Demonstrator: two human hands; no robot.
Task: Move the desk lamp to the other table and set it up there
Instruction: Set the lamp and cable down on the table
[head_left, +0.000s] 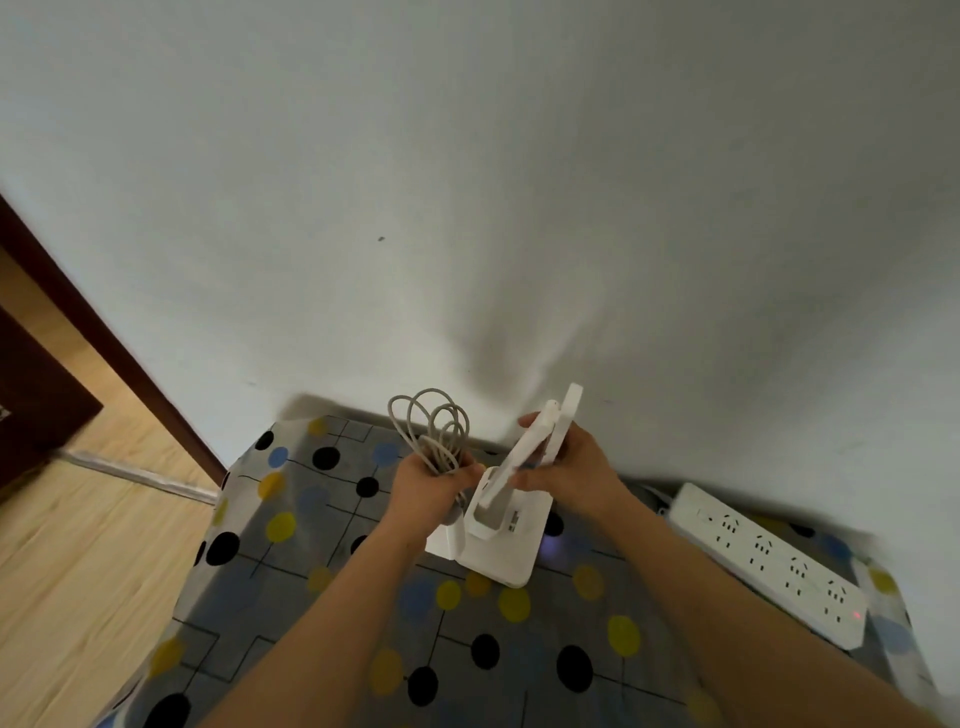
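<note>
White power strip (769, 564) sits off to the right by the plain wall (467, 156), tiny red light on. Wood floor (78, 571) on the left, plus a dark cabinet (36, 405), I think.

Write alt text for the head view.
The right hand grips a folded white desk lamp over a dotted tablecloth, while the left hand holds a coiled grey cable. A white power strip lies on it to the right.
</note>
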